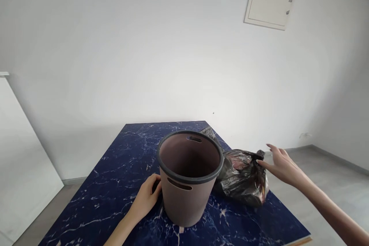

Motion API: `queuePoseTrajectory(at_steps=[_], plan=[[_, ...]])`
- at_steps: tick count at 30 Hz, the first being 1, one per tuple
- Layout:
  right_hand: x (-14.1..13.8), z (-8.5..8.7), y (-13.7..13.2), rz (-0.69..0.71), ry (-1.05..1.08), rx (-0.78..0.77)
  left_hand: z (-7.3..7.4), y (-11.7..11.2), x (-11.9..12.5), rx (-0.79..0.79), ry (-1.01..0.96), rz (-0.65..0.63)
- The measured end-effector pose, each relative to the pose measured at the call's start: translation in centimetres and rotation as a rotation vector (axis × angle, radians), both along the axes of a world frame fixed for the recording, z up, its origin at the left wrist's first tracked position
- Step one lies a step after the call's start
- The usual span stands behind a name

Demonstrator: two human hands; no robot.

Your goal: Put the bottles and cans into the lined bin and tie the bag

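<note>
A brown plastic trash can [184, 201] with a dark rim and slot handles stands upright near the front of the table, its inside dark. My left hand [146, 196] rests against its left side, thumb and fingers apart, the fingertips partly hidden by the can. Right of the can lies a filled black trash bag [242, 180], knotted at the top, with reddish contents showing through the thin plastic. Beside the knot is my right hand [281, 165], open, with its thumb at the knot and its fingers spread away from it.
The table [115, 184] has a dark blue marbled top. More black plastic [210, 132] shows behind the can. A white wall [144, 65] rises at the back, with a panel door [269, 7] high on the right. A white cabinet [20, 161] stands at left.
</note>
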State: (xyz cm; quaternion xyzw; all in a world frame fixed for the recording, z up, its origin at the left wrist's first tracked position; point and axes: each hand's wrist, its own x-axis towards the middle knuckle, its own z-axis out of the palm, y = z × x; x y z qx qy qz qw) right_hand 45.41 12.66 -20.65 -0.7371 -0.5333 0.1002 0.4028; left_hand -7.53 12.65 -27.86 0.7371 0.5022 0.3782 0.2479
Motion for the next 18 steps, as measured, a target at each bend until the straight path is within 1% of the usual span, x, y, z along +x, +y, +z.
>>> queuePoseTrajectory(at_steps=[1, 2, 3, 5, 8, 11, 14, 16, 18], plan=[[-1.1, 0.7, 0.0, 0.021, -0.187, -0.008, 0.0, 0.0, 0.0, 0.002, 0.001, -0.001], [-2.4, 1.3, 0.1, 0.086, -0.312, -0.025, 0.1, 0.0, 0.0, 0.003, 0.002, -0.003], [-3.8, 2.0, 0.3, 0.194, -0.374, -0.062, 0.2, 0.0, 0.1, 0.005, 0.004, -0.005], [-6.5, 3.1, 1.5, 0.4, -0.446, -0.156, 0.4, 0.0, 0.1, 0.008, 0.01, -0.01], [-9.2, 3.8, 4.3, 0.524, -0.47, -0.215, 0.5, 0.1, 0.1, 0.008, 0.015, -0.021], [-10.3, 3.7, 7.0, 0.598, -0.487, -0.329, 0.4, 0.2, 0.0, 0.006, 0.012, -0.03], [-10.8, 3.5, 8.6, 0.636, -0.513, -0.439, 0.2, 0.2, -0.1, 0.002, 0.009, -0.033], [-11.3, 3.5, 9.4, 0.638, -0.525, -0.469, 0.0, 0.2, -0.1, 0.0, 0.008, -0.034], [-12.1, 3.5, 10.1, 0.623, -0.522, -0.435, 0.0, 0.1, -0.1, 0.0, 0.008, -0.032]])
